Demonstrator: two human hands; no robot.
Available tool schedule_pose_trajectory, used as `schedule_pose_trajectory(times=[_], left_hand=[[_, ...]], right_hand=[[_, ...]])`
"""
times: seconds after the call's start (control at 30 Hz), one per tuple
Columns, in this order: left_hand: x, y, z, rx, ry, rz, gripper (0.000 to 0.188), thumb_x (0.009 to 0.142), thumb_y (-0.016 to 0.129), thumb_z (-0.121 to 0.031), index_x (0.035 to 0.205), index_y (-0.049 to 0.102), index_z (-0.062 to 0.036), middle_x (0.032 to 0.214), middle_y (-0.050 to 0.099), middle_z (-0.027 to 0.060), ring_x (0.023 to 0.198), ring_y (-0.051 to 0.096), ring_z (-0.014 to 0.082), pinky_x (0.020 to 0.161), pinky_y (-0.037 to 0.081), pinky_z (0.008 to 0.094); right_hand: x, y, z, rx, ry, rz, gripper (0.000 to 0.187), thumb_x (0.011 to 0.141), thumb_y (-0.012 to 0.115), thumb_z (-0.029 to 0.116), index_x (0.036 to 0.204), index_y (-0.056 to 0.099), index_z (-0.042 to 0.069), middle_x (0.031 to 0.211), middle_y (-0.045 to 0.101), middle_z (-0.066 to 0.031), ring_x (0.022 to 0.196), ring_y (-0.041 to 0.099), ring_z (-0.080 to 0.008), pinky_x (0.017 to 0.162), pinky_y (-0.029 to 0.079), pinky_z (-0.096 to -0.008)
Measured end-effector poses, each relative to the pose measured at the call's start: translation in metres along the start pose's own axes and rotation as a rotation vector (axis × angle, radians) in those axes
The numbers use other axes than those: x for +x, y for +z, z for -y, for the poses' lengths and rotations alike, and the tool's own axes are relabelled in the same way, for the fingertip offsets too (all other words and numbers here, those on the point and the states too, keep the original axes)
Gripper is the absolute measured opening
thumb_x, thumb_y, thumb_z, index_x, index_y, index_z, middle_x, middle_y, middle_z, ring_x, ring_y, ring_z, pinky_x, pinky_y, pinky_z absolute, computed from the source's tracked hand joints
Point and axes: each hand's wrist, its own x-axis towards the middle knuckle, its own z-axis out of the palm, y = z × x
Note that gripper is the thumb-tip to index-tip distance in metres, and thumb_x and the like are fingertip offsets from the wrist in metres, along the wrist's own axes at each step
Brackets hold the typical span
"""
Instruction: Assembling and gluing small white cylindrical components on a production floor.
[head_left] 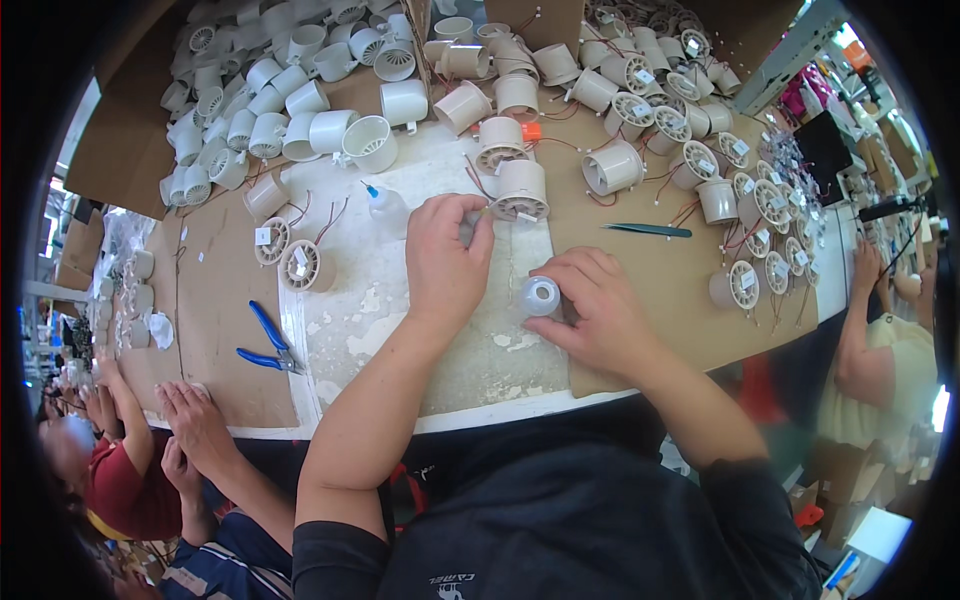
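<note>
My right hand (592,312) is closed around a small translucent bottle (541,296); its round open mouth faces up. Thumb and fingers of my left hand (448,255) pinch together on something mostly hidden, close to a cream cylindrical housing (522,182) with a slotted end, a white label and thin wires. Just left of that hand stands a clear squeeze bottle (386,210) with a blue tip. Behind the nearest housing sits another cream housing (500,140).
White housings (330,130) pile up at the back left, and wired cream ones (630,110) at the back right. Blue-handled cutters (268,338) lie left, tweezers (648,230) right. Two wired housings (302,265) rest left of centre. Other people's hands (195,420) show at both sides.
</note>
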Motion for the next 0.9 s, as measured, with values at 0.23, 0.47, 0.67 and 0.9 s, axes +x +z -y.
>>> schedule_pose_trajectory(times=[0.23, 0.47, 0.67, 0.9], left_hand=[[0.0001, 0.0024, 0.0016, -0.048, -0.025, -0.023, 0.020, 0.089, 0.074, -0.007, 0.109, 0.070, -0.0058, 0.104, 0.069, 0.0124, 0.101, 0.062, 0.0325, 0.090, 0.050, 0.0435], [-0.0003, 0.0020, 0.0001, -0.052, -0.043, -0.014, 0.028, 0.090, 0.072, -0.005, 0.118, 0.067, -0.0055, 0.110, 0.071, 0.0140, 0.106, 0.063, 0.0333, 0.094, 0.050, 0.0442], [0.0010, 0.0000, 0.0007, -0.087, -0.102, 0.043, 0.036, 0.093, 0.071, -0.004, 0.129, 0.062, -0.0026, 0.121, 0.072, 0.0142, 0.115, 0.068, 0.0280, 0.098, 0.052, 0.0386], [-0.0047, -0.0032, -0.0020, -0.142, -0.128, 0.032, 0.046, 0.092, 0.072, -0.006, 0.136, 0.058, -0.0030, 0.132, 0.068, 0.0167, 0.123, 0.065, 0.0294, 0.102, 0.052, 0.0381]], right_hand=[[-0.0005, 0.0019, -0.0017, -0.032, 0.023, -0.029, 0.049, 0.079, 0.087, 0.030, 0.119, 0.069, 0.009, 0.115, 0.067, -0.0091, 0.116, 0.059, -0.0312, 0.102, 0.045, -0.0446], [-0.0007, 0.0016, -0.0019, -0.022, -0.011, -0.040, 0.048, 0.079, 0.086, 0.027, 0.120, 0.068, 0.010, 0.114, 0.068, -0.0092, 0.115, 0.060, -0.0312, 0.100, 0.045, -0.0442], [-0.0004, 0.0028, -0.0031, -0.033, -0.018, -0.027, 0.049, 0.078, 0.087, 0.029, 0.119, 0.068, 0.010, 0.112, 0.069, -0.0090, 0.114, 0.061, -0.0315, 0.100, 0.045, -0.0441], [0.0005, 0.0001, -0.0017, 0.057, 0.009, -0.018, 0.053, 0.076, 0.088, 0.027, 0.122, 0.069, 0.007, 0.116, 0.067, -0.0134, 0.114, 0.060, -0.0364, 0.105, 0.043, -0.0453]])
